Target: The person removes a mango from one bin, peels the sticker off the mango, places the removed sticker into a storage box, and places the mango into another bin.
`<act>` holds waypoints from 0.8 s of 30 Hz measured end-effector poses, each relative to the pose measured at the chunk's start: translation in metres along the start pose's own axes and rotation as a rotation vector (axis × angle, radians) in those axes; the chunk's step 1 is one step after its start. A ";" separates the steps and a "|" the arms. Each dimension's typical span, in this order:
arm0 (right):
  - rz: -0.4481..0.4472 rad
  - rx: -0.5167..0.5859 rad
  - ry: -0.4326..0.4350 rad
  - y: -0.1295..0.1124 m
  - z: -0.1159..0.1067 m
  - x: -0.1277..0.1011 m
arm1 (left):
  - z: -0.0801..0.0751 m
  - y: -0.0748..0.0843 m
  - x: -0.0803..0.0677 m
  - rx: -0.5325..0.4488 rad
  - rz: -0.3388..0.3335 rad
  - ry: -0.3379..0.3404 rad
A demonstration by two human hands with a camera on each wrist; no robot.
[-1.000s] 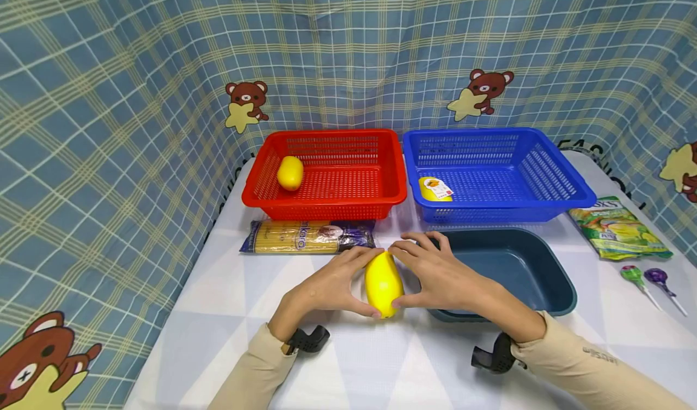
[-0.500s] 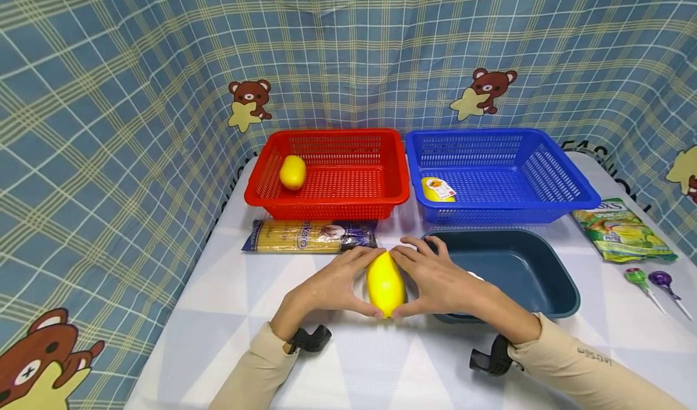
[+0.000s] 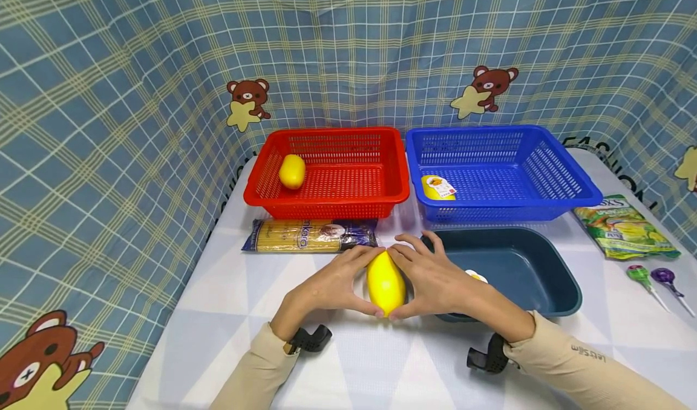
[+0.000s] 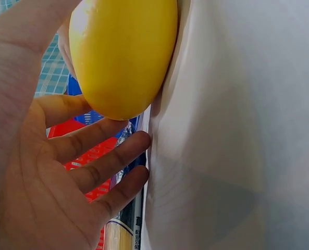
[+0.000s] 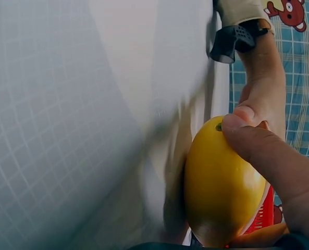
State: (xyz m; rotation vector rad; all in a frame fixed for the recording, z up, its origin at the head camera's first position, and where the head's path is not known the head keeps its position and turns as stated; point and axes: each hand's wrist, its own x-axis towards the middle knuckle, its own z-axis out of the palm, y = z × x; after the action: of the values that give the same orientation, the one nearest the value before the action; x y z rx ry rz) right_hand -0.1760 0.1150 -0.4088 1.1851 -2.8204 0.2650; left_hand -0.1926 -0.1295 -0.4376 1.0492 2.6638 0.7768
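Observation:
A smooth yellow mango [image 3: 385, 283] lies on the table, its long side pointing away from me. My left hand [image 3: 332, 283] curves round its left side, thumb at the near end and index finger at the far end. On the other side my right hand [image 3: 435, 277] holds it the same way. The left wrist view shows the mango [image 4: 125, 57] close to the cloth, with the other left fingers spread below it. From the right wrist, a thumb presses by the green stem spot on the mango [image 5: 222, 182].
Behind the hands lies a spaghetti pack [image 3: 310, 236]. A red basket [image 3: 327, 202] and a blue basket [image 3: 512, 203] each contain a yellow fruit. My right forearm partly covers a dark tub [image 3: 523, 265] with a white label [image 3: 475, 275] inside. Right: a snack bag [image 3: 626, 228] and two lollipops [image 3: 663, 275].
The mango has turned slightly straighter between the hands, which keep their hold on it. The right forearm has shifted a little, and the white label in the tub has come into view.

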 end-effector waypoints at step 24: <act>0.006 0.034 -0.003 0.003 0.001 0.001 | -0.025 -0.005 -0.008 -0.034 -0.043 0.182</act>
State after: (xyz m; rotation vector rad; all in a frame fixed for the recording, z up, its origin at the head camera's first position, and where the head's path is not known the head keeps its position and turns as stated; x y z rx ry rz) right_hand -0.1789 0.1164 -0.4097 1.1845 -2.8339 0.3131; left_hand -0.1979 -0.1482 -0.4192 0.9519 2.8014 0.9480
